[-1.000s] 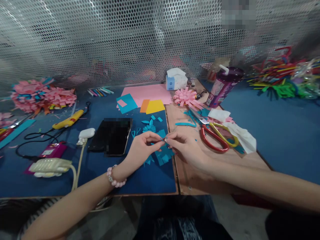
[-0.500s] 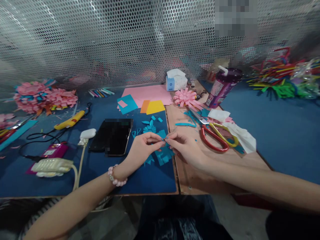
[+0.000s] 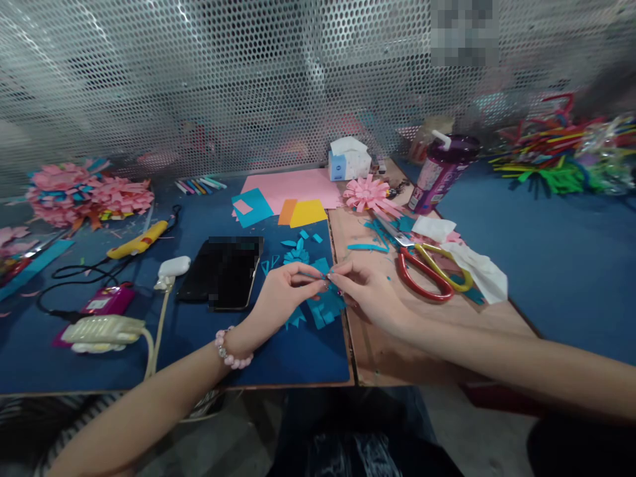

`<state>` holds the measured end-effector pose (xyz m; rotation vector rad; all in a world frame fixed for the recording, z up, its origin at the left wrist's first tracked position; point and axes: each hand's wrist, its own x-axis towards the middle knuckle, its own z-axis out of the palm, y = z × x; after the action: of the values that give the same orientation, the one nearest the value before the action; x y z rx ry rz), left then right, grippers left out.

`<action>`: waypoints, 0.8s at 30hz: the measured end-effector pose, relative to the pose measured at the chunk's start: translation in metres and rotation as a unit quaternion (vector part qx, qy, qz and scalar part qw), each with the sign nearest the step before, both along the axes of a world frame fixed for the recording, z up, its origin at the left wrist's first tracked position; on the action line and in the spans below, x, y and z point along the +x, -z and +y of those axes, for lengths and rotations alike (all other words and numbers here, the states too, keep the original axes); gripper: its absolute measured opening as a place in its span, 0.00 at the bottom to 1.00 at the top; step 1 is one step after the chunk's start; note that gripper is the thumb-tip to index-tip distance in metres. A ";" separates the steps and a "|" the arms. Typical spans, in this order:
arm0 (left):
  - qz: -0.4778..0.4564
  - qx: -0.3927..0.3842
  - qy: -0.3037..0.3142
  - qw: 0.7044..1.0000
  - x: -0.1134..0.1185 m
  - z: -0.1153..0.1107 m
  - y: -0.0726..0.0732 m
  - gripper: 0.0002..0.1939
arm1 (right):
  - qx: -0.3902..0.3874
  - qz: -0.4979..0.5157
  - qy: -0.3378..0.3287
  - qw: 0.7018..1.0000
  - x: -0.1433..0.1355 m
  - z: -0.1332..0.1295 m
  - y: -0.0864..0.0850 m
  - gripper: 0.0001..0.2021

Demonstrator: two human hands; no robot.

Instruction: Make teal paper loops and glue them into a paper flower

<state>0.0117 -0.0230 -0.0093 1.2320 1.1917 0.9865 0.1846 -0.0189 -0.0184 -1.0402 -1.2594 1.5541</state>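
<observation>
My left hand (image 3: 293, 289) and my right hand (image 3: 365, 291) meet fingertip to fingertip at the seam between the blue and wooden table parts. Both pinch a small blue piece (image 3: 326, 276), mostly hidden between the fingers. Cut blue paper (image 3: 325, 313) lies under and beside the hands. Just behind my left hand is a blue paper flower (image 3: 297, 254). A pink paper flower (image 3: 368, 194) rests farther back. Red-handled scissors (image 3: 424, 275) and a yellow-handled pair (image 3: 444, 265) lie right of my right hand.
Left of the hands lie a black phone (image 3: 238, 273), a white plug (image 3: 173, 266), a power strip (image 3: 104, 331) and a yellow glue gun (image 3: 138, 240). Behind are pink paper (image 3: 293, 185), a tissue box (image 3: 348, 161) and a purple cup (image 3: 444, 172).
</observation>
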 end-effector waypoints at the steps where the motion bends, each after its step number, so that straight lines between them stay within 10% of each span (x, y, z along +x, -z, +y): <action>1: 0.000 -0.001 0.002 1.000 0.000 0.000 0.000 0.13 | -0.003 0.001 0.000 1.000 0.000 0.000 -0.001 0.15; 24: 0.032 0.036 0.019 0.999 0.000 -0.002 0.000 0.15 | -0.029 0.023 -0.016 0.999 -0.001 -0.001 -0.008 0.15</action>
<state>0.0113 -0.0249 -0.0096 1.3480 1.1870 0.9761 0.1835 -0.0202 -0.0103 -1.0185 -1.2113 1.6378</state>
